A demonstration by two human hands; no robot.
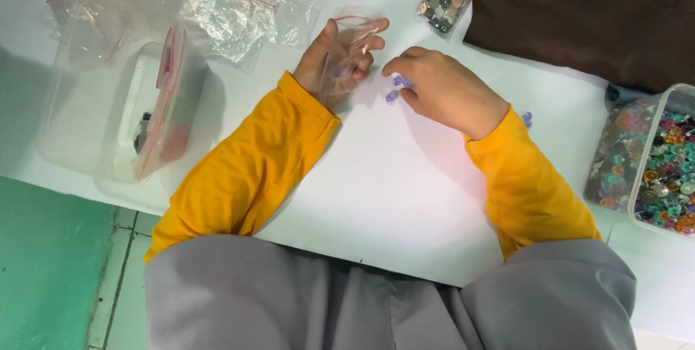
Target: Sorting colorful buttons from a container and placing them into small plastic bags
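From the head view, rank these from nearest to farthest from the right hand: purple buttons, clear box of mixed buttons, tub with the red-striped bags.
From the right hand:
1. Purple buttons, at its fingertips.
2. Clear box of mixed buttons, at the right edge.
3. Tub with red-striped bags, far left, beyond the left hand.

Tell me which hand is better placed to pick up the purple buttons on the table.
Right. The right hand has its fingertips already on the purple buttons, while the left hand is occupied holding the small clear bag open beside them.
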